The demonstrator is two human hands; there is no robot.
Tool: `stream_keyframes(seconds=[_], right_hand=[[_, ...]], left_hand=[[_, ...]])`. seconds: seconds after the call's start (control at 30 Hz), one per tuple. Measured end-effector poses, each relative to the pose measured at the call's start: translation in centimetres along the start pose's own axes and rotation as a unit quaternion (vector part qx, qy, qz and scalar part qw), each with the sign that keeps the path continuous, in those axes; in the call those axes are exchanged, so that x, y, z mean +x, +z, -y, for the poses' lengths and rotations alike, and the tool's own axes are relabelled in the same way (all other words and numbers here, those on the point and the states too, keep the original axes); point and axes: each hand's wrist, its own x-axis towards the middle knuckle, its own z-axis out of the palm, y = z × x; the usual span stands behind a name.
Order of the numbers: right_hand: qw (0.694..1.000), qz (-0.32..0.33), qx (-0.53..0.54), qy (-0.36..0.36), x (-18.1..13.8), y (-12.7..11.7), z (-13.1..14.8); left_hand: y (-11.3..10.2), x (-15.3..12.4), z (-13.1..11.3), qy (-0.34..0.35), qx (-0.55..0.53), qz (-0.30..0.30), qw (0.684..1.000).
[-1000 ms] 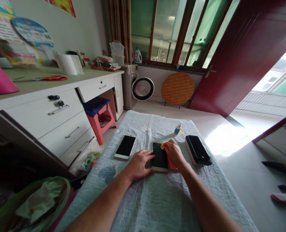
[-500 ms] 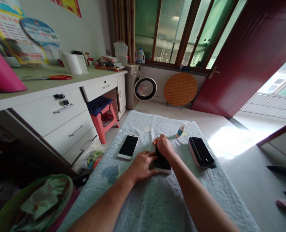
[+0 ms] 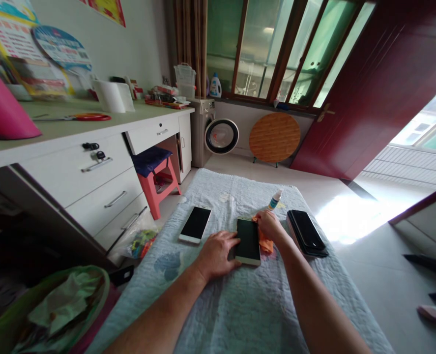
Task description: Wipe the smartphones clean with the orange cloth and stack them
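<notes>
A smartphone [image 3: 247, 242] with a dark screen and pale borders lies flat, face up, on the cloth-covered surface. My left hand [image 3: 218, 253] steadies it from the left, fingertips and thumb against its edge. Pinched in my right hand [image 3: 268, 223] is an orange cloth [image 3: 265, 243], partly hidden under the hand and hanging down along the phone's right side. Just beyond my right hand stands a small spray bottle [image 3: 275, 200] with a white cap. To the left lies a second, white-framed smartphone [image 3: 195, 224]. On the right is a stack of dark phones [image 3: 306, 233].
A pale blue quilted cover [image 3: 236, 314] drapes the work surface. To the left stand a white desk [image 3: 81, 172], a pink stool [image 3: 159, 189] and a waste bin [image 3: 109, 295]. Beyond are a washing machine with its door open [image 3: 221, 135] and a round wooden tabletop [image 3: 275, 137].
My right hand has moved right, off the smartphone's top, with the orange cloth, and the whole screen now shows. My left hand has stayed at the phone's left edge.
</notes>
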Motion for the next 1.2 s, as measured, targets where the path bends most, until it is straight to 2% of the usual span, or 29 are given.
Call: stream_keyframes(seconds=[0.17,0.47,0.7,0.83,1.0,1.2], right_hand=[[1.000,0.006,-0.003,0.014,-1.3,-0.1,0.2],[0.999,0.039,0.009,0.007,-6.1,-1.4,1.7],[0.991,0.082,0.107,0.001,-9.5,-2.4,2.4],[0.988,0.093,0.126,-0.011,-10.8,-2.4,2.1],[0.977,0.145,0.154,-0.012,-12.2,-3.6,2.4],[0.968,0.103,0.218,-0.077,-13.1,-4.1,3.1]], left_hand=[[0.0,0.0,0.0,0.000,0.000,0.002,1.000],[0.4,0.0,0.3,-0.003,0.007,0.010,1.000],[0.3,0.0,0.1,-0.008,0.009,0.008,1.000],[0.4,0.0,0.0,-0.006,0.007,0.002,1.000],[0.5,0.0,0.0,-0.007,0.007,-0.004,1.000],[0.5,-0.1,0.2,0.000,0.007,-0.003,1.000]])
